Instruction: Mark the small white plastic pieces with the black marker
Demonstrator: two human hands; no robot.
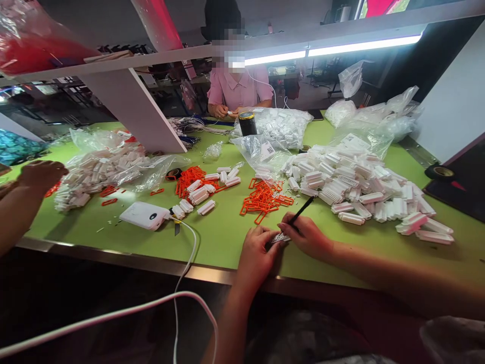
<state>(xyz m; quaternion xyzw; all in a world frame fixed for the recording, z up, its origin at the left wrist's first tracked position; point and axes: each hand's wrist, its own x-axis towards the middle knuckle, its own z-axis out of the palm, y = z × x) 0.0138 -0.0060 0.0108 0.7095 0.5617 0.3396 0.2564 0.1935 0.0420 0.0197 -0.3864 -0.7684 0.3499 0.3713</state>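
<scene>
My left hand (257,253) is closed around a white plastic connector housing (279,237) with rows of small holes, low over the table near its front edge. In my right hand (308,236) is a slim black pen-like tool (302,210), slanted with its lower end at the housing's top face. Fingers cover part of the housing, and the tool's tip is too small to make out. Just beyond my hands lies a heap of orange rectangular frames (261,199). To the right, a big pile of white connector housings (348,179) spreads over the green table (215,242).
A white power bank (144,216) with a white cable (194,237) lies left of my hands. Further left are a second housing pile (87,177) and a co-worker's hand (42,173). Another person (238,88) sits opposite, behind a bagged heap (282,124) and a black can (247,124).
</scene>
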